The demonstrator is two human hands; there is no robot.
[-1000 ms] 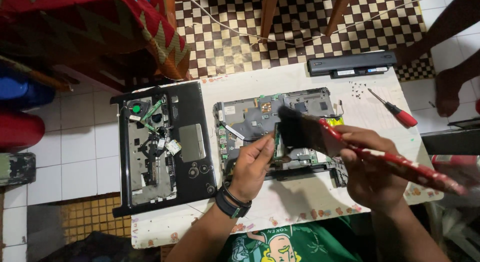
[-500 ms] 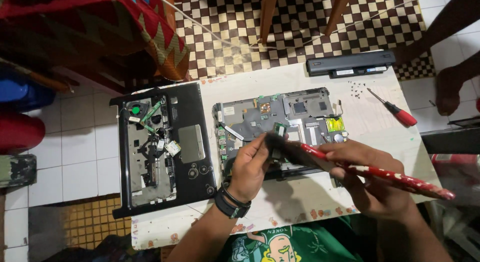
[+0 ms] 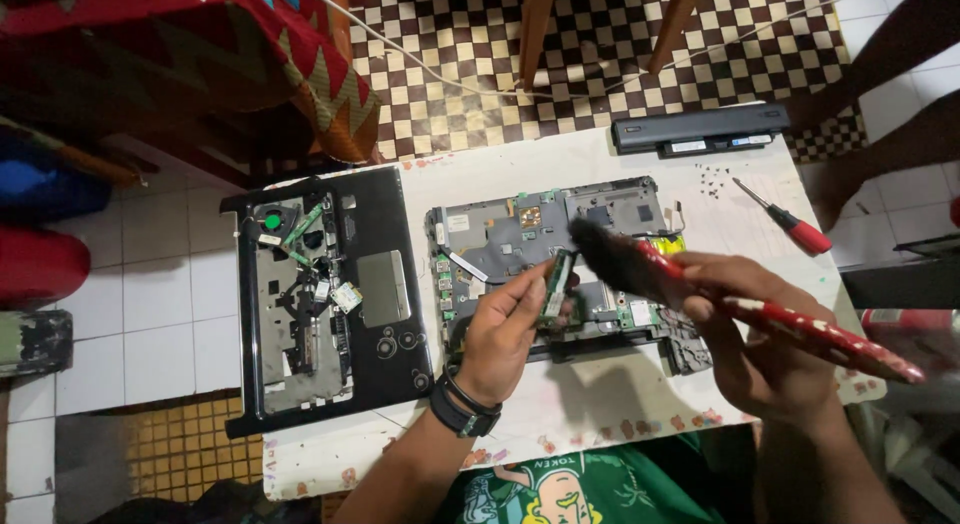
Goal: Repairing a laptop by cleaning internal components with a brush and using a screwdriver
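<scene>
Pinching a small green memory module by its lower edge, the left hand has its grip closed on the card between thumb and fingertips and tilts it up on end just above the grey laptop motherboard assembly, seemingly so that its face is open to the brush. The right hand is clenched around the red patterned handle of a paintbrush, held low and slanting so that the dark bristle head reaches to the top edge of the module and over the board; whether the bristles touch the card I cannot tell for sure. A black band sits on the left wrist.

The motherboard lies flat in the middle of the white table, its chips and connectors upward, probably laid so for access. Just to its left, and apart from it, rests the black laptop palm-rest shell, turned inside up like a shallow tray; within it lie a small fan with a green centre, thin cables, a little green card and the square back of the touchpad. At the far edge of the table lies a long black battery pack. Right of the board, a red-handled screwdriver lies beside a loose scatter of tiny dark screws, kept together and away from the work. Beyond the table are checkered flooring and wooden chair legs
</scene>
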